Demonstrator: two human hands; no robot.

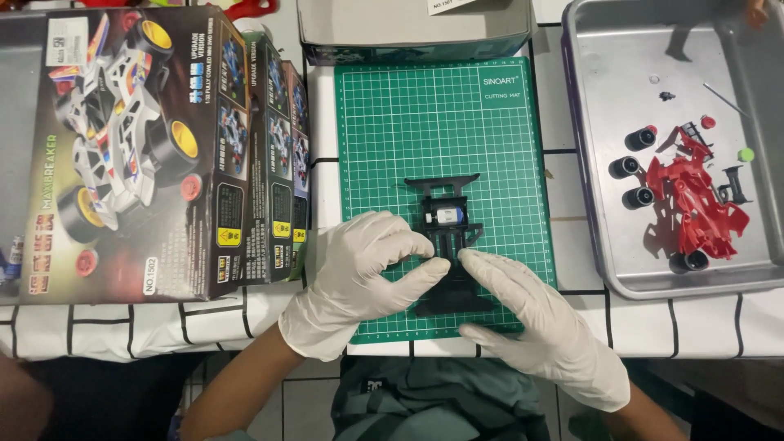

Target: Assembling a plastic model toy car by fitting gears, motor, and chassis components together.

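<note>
On the green mat (490,106) both gloved hands, left (359,273) and right (535,314), pinch fingertips onto the black chassis (447,237), seemingly mid-assembly; next likely calls for a steady press near its motor (447,216).

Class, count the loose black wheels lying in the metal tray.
4: three wheels in a column left of the red car body, at; one below it. Others may be hidden.
</note>
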